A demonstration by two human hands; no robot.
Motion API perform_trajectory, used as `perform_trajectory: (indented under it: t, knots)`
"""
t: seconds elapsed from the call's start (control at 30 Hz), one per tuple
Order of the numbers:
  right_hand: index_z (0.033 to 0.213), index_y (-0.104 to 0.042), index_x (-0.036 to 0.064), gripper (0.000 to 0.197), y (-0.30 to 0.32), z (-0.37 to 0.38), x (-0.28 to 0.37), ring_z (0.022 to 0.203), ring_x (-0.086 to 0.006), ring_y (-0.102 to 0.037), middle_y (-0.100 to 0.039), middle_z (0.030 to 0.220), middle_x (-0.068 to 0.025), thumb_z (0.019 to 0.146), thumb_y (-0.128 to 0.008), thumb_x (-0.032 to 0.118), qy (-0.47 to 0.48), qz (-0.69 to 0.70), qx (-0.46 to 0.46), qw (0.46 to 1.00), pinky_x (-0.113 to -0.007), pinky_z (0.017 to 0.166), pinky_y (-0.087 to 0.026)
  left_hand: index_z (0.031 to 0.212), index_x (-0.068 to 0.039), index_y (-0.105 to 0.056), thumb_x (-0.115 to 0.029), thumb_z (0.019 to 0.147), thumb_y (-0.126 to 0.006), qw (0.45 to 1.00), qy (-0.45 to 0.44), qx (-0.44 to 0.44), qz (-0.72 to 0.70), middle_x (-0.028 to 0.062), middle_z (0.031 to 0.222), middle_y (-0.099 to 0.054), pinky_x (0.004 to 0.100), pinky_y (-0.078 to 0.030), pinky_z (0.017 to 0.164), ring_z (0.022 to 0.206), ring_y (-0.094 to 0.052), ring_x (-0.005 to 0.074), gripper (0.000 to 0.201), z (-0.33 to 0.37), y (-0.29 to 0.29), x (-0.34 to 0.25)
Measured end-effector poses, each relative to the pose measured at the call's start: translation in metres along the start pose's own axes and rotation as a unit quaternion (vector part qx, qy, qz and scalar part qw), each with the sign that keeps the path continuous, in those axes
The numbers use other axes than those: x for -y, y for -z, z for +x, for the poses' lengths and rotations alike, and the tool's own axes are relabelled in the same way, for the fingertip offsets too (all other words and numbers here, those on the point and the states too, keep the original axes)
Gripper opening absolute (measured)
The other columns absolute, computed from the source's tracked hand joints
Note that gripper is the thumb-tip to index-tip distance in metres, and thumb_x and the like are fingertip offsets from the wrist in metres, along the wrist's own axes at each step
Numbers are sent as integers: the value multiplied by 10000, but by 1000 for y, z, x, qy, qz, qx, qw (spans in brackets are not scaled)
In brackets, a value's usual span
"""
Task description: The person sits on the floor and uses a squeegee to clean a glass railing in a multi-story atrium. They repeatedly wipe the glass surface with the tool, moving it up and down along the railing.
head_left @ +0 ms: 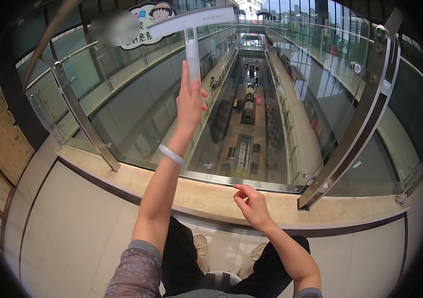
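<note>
My left hand [190,107] is raised in front of the glass panel [147,119], closed around the handle of a white squeegee [194,54]. Its index finger lies stretched along the handle. The squeegee's wide, pale head spans the upper part of the glass, slightly tilted up to the right. A pale bangle circles my left wrist. My right hand [252,206] hovers lower, above the stone ledge [211,198] by the panel's bottom edge. Its fingers are loosely bent and apart, and I see nothing in them.
Metal posts stand left [84,119] and right [353,134] of the panel. A cartoon sign [159,12] is at the upper left. Beyond the glass, a deep atrium drops to a lower floor [268,144]. A white rounded thing, partly hidden, sits between my legs.
</note>
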State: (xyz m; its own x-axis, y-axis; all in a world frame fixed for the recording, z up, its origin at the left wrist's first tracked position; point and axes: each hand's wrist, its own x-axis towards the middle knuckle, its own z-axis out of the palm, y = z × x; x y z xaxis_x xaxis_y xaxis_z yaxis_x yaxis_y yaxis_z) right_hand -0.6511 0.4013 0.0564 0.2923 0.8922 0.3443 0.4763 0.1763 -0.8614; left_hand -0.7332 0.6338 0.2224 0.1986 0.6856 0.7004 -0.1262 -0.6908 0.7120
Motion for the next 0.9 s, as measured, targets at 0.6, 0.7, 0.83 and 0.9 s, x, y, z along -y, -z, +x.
perform_trajectory:
  t: [0.6,0.7,0.83,0.9]
  knots:
    - [1070,-629,-20,224,-5,-2,12,724,-183,-639,-640,846,-117,860,-580,43,7,51,-1,999,-288,579,-500,1503,-178,-275,-258,1003,-423,998,-50,-4,36,4,690,-483,215,-388,396,470,-414,51,528,30,3,-35]
    - [1070,-631,-35,217,-9,-4,17,718,-149,-652,-641,838,-100,868,-577,22,13,49,13,999,-250,605,-505,1495,-175,-295,-253,997,-432,998,-60,-13,14,16,651,-509,244,-409,395,447,-447,71,522,56,9,-54]
    - [1050,-639,-32,201,-9,-4,12,705,-152,-651,-636,826,-99,867,-572,19,18,32,-3,999,-256,604,-511,1500,-205,-285,-276,998,-426,999,-32,-1,23,7,618,-504,258,-410,406,446,-462,78,526,14,-2,-13]
    - [1038,-641,-33,191,-10,-4,10,701,-153,-650,-634,821,-98,867,-570,16,21,37,-5,999,-258,601,-513,1511,-226,-253,-246,995,-420,1000,1,23,20,-3,609,-487,261,-398,403,436,-443,81,543,-41,-7,14]
